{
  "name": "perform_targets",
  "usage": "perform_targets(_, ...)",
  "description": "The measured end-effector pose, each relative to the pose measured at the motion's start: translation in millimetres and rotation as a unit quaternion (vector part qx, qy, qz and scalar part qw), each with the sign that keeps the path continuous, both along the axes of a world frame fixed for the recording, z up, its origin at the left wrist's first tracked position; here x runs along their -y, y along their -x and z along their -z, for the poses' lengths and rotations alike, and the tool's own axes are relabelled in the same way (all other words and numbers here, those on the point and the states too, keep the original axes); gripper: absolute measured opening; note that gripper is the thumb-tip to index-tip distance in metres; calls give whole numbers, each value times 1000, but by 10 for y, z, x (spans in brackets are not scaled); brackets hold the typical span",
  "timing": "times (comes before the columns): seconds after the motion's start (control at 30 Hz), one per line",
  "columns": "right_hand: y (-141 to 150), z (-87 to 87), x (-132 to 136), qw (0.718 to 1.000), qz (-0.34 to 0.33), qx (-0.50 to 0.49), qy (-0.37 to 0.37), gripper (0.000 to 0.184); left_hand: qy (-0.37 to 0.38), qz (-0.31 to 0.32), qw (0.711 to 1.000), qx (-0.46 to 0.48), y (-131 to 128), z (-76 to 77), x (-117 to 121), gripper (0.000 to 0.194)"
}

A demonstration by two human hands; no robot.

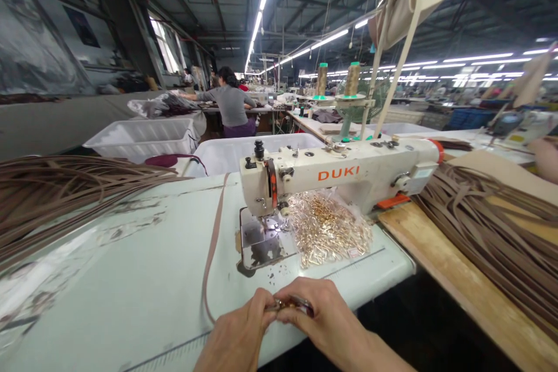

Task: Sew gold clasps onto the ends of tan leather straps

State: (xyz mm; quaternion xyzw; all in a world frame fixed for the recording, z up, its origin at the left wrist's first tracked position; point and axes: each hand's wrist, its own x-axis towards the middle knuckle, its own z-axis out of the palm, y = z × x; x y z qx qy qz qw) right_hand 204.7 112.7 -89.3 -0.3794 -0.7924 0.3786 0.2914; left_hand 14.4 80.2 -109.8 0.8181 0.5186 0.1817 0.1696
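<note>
Near the front edge of the sewing table, my left hand (242, 328) and my right hand (325, 314) meet with fingers pinched together. Between them is a small shiny metal clasp (288, 303), gripped by my right hand and partly covered by fingers. A narrow brown strap (214, 238) curves over the table from its far edge down to my left hand, where its end is hidden. Beyond my hands stands a white sewing machine (305, 174) with its metal needle plate (261, 244). Beside the plate, a clear plastic bag (331, 229) holds many gold-coloured metal clasps.
Bundles of brown straps lie left (65, 192) and right (492, 215), the right one on a wooden board (427, 250). White plastic bins (143, 133) stand behind the table. A cream bag (418, 0) hangs above. A co-worker (235, 104) sits farther back.
</note>
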Motion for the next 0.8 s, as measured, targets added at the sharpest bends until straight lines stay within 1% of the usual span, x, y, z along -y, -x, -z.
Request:
perform_targets(0.1, 29, 31, 0, 1000, -4, 16, -17, 15, -48, -30, 998, -29, -17, 58, -1, 22)
perform_targets(0.17, 35, 53, -14, 1000, 9, 18, -22, 15, -116, -50, 990, -64, -23, 96, 2, 19)
perform_targets(0.27, 18, 57, -48, 1000, 26, 3, -12, 10, -239, -66, 962, -117, -15, 130, -5, 19)
perform_targets(0.33, -4, 43, -77, 999, 33, -14, 11, 10, -295, -49, 943, -142, 5, 127, -32, 20)
perform_targets(0.4, -24, 27, -111, 997, 24, -41, 59, 11, -315, -8, 938, -147, 33, 105, -81, 21)
perform_targets(0.47, -33, 16, -145, 992, 1, -63, 107, 13, -296, 37, 945, -133, 65, 71, -147, 22)
perform_targets(0.5, -32, 15, -159, 992, -10, -63, 113, 13, -268, 54, 955, -119, 80, 50, -184, 22)
perform_targets(0.53, -27, 18, -170, 993, -18, -53, 103, 13, -227, 67, 966, -105, 96, 27, -222, 22)
perform_targets(0.6, -9, 34, -182, 999, -12, -13, 46, 13, -108, 71, 989, -67, 124, -31, -290, 22)
perform_targets(0.63, 2, 47, -182, 1000, -2, 9, 13, 13, -44, 65, 996, -42, 136, -65, -318, 22)
perform_targets(0.7, 26, 75, -179, 999, 18, 39, -33, 12, 62, 54, 997, 11, 156, -137, -359, 21)
perform_targets(0.73, 37, 88, -180, 998, 25, 48, -45, 12, 92, 53, 994, 34, 163, -171, -373, 21)
perform_targets(0.8, 61, 110, -199, 996, 33, 57, -56, 13, 117, 58, 990, 62, 169, -228, -404, 22)
